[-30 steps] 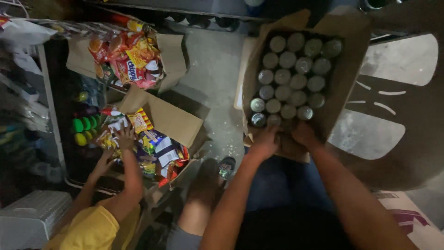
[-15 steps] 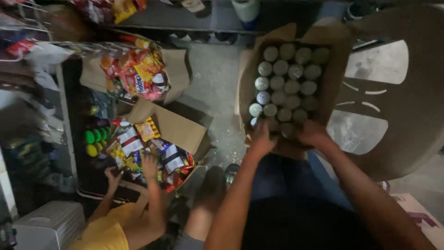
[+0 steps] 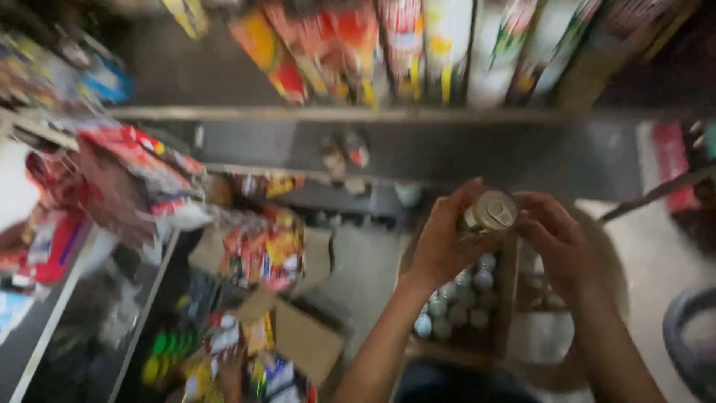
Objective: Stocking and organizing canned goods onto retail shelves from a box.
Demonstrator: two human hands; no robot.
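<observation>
Fingers of both my left hand point(image 3: 440, 246) and right hand point(image 3: 556, 242) wrap one small round metal pull-tab can point(image 3: 491, 213); a loose hold could drop it onto the cans in the brown cardboard box point(image 3: 506, 298) below.

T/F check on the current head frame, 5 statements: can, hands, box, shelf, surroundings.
1. Both hands are on one can. True: the left hand and right hand hold it between them.
2. The can is lying on the floor. False: it is lifted above the cardboard box.
3. The cardboard box is empty. False: more cans stand in it.
4. Colourful packets hang or stand along the upper shelf. True.
5. The open box of snack packets is right of the hands. False: it is to their left.
</observation>
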